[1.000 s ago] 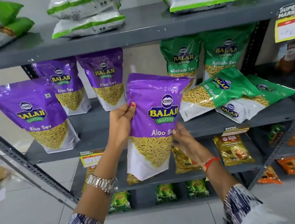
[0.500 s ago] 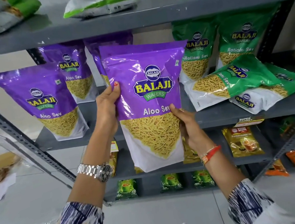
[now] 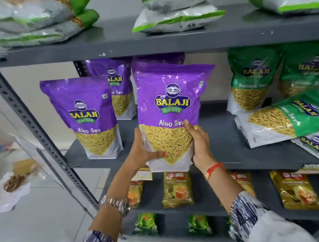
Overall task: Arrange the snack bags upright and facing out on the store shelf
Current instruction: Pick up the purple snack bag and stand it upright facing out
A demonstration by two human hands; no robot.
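Note:
A purple Aloo Sev bag (image 3: 173,105) is held upright with its label facing me, at the front edge of the grey middle shelf (image 3: 230,151). My left hand (image 3: 142,151) grips its lower left side and my right hand (image 3: 199,143) grips its lower right side. Another purple bag (image 3: 87,116) stands upright to its left, and two more (image 3: 118,85) stand behind. At the right, two green Ratlami Sev bags (image 3: 253,78) stand upright, and two green bags (image 3: 296,118) lie flat in front of them.
The top shelf (image 3: 140,41) carries flat stacks of white and green bags (image 3: 180,0). Lower shelves hold gold packets (image 3: 177,188) and small green packets (image 3: 145,223). A perforated grey upright (image 3: 23,115) runs down the left. Paper and litter (image 3: 14,182) lie on the floor.
Both hands slid down to the bag's lower sides and carried it toward the shelf front, upright beside the left purple bag. My view moved closer and to the left.

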